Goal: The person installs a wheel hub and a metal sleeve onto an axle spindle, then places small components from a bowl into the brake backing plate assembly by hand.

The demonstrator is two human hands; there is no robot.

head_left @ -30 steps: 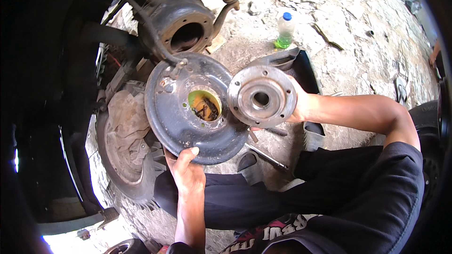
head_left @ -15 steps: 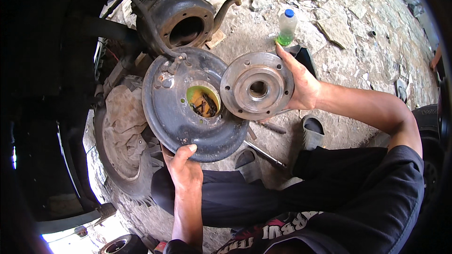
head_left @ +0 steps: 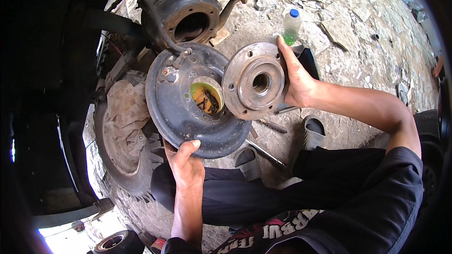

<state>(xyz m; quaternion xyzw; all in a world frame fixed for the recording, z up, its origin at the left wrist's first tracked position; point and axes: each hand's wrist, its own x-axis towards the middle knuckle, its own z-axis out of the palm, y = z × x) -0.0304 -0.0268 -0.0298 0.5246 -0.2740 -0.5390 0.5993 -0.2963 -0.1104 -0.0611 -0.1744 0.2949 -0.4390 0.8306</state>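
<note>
My left hand (head_left: 186, 164) grips the lower rim of a round, dark, rusty brake backing plate (head_left: 176, 113), held upright with a hose joined at its top. Through its centre hole shows a yellow-green greasy part (head_left: 207, 98). My right hand (head_left: 297, 82) holds a grey metal wheel hub (head_left: 255, 81) by its right edge, its flange with bolt holes overlapping the plate's right side. Behind them sits the vehicle's axle housing (head_left: 188, 14) with a large round opening.
A worn tyre with a cloth on it (head_left: 123, 131) lies on the ground at left. A plastic bottle of green liquid (head_left: 291, 26) stands on the cracked stone floor. Metal rods (head_left: 266, 153) and dark sandals (head_left: 314, 129) lie near my legs. The vehicle body looms dark at left.
Both hands have lifted the hub and backing plate slightly up and toward the axle housing. The hub stays against the plate's right side.
</note>
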